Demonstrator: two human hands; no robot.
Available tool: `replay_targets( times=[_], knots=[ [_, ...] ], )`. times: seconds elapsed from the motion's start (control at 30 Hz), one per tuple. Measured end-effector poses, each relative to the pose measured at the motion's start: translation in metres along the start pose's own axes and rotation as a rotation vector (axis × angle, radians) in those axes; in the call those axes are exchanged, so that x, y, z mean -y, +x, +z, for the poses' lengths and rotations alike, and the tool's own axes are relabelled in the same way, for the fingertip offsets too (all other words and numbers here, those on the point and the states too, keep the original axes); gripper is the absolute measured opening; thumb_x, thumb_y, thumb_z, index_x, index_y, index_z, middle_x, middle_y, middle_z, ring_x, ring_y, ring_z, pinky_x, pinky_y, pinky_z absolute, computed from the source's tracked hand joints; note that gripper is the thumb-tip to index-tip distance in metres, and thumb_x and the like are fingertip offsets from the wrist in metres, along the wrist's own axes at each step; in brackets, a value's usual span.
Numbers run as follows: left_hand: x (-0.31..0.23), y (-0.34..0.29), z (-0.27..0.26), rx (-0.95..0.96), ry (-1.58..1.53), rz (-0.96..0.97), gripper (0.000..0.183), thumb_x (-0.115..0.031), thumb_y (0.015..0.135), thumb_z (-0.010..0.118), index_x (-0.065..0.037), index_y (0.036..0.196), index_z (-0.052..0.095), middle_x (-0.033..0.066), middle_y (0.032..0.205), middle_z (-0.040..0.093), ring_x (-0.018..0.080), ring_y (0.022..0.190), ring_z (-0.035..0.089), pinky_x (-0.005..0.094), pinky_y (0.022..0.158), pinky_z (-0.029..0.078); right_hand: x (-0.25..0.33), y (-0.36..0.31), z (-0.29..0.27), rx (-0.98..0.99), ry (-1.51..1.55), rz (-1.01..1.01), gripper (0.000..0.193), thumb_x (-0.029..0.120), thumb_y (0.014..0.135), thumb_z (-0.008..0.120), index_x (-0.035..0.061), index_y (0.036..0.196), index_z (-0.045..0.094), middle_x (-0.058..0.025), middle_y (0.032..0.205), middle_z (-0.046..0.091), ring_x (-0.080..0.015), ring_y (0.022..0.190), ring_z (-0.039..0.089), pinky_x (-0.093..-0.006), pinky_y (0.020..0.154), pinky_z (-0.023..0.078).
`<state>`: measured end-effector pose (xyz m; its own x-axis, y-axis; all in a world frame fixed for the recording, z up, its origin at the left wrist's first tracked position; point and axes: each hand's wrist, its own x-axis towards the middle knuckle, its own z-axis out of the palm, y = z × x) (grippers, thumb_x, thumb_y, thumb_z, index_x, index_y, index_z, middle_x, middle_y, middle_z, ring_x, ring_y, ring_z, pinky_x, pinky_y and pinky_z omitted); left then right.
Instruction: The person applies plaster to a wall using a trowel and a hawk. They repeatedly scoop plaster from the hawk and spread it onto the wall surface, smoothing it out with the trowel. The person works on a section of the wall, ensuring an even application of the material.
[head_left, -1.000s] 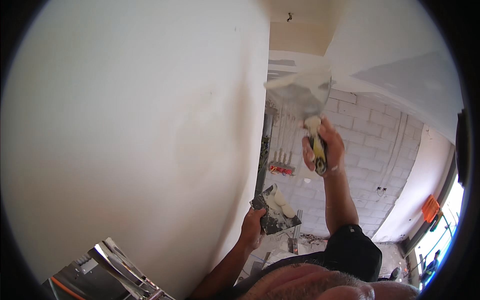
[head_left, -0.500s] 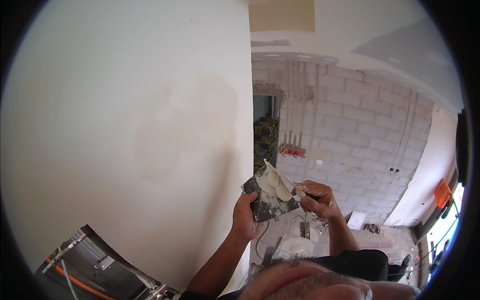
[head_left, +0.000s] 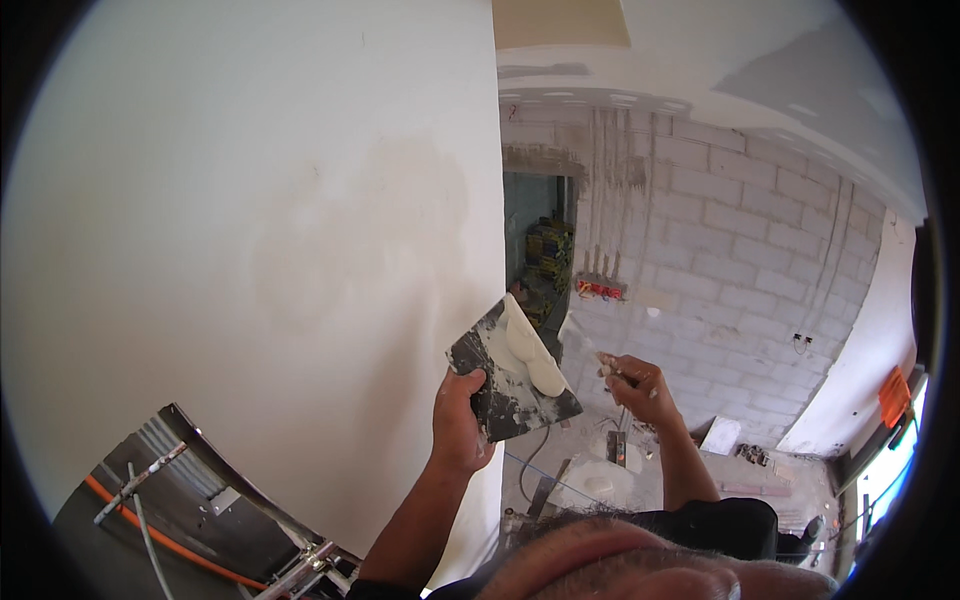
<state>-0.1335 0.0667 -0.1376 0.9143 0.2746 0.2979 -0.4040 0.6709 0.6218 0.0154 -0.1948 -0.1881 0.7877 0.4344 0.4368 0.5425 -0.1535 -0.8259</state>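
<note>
One dark, plaster-smeared hawk board (head_left: 512,375) is held tilted in front of the white wall (head_left: 250,220), its lower left corner clamped in the grip of the left hand (head_left: 458,418). Two or three soft lumps of white plaster (head_left: 528,345) are counted on it, heaped along its upper right edge. A second ago the right hand (head_left: 635,385) was raised high with a broad trowel against the ceiling corner; it has since been lowered to just right of the board (the blade is no longer made out), so a pass overhead appears finished and reloading is suggested. Its grip is closed around a thin handle, of which only a stub is seen. One block wall (head_left: 740,250) is seen beyond, and one orange hose (head_left: 150,530) below.
</note>
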Motion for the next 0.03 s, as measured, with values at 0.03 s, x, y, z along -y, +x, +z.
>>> replay_targets(
  times=[0.03],
  knots=[
    [0.0025,0.0003,-0.0003,-0.020,0.036,0.028,0.048,-0.018,0.095,0.046,-0.002,0.139,0.043,0.0173,0.124,0.062,0.0272,0.102,0.070,0.0336,0.084,0.061,-0.0140,0.0074,0.0000,-0.119,0.113,0.219,0.032,0.011,0.092,0.065,-0.0030,0.121,0.068,-0.0072,0.079,0.064,-0.0124,0.068,0.056,-0.0310,0.098,0.051]
  ],
)
